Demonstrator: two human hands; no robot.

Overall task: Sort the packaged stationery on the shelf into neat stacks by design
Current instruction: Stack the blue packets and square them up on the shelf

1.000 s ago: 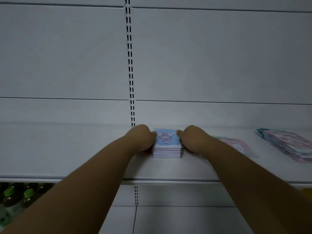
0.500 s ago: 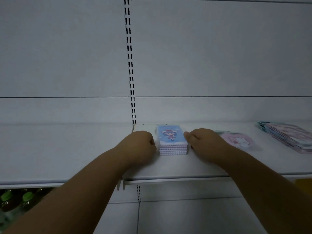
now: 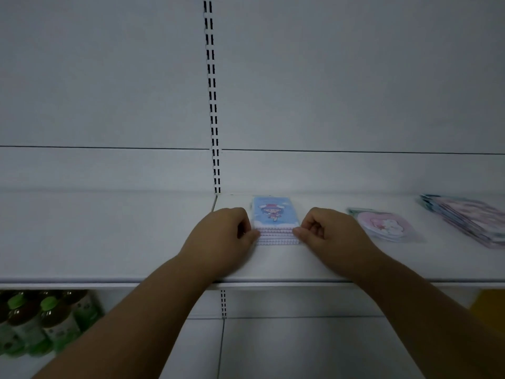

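Note:
A neat stack of blue packets (image 3: 275,214) with a cartoon girl on top lies on the white shelf (image 3: 109,236), near its middle. My left hand (image 3: 221,236) presses its curled fingers against the stack's left front corner. My right hand (image 3: 328,233) does the same at the right front corner. Both hands pinch the stack between them. To the right lies a small pile of pink round-design packets (image 3: 382,225). Further right sits a fanned stack of purple packets (image 3: 470,217), cut off by the frame edge.
A slotted upright (image 3: 213,105) runs down the white back wall just behind the blue stack. Green-capped bottles (image 3: 35,321) stand on the lower shelf at the left. A yellow object (image 3: 489,310) shows at the lower right edge.
Both hands have slid back from the stack's sides to its front corners. The view has shifted slightly; the stack stays in place.

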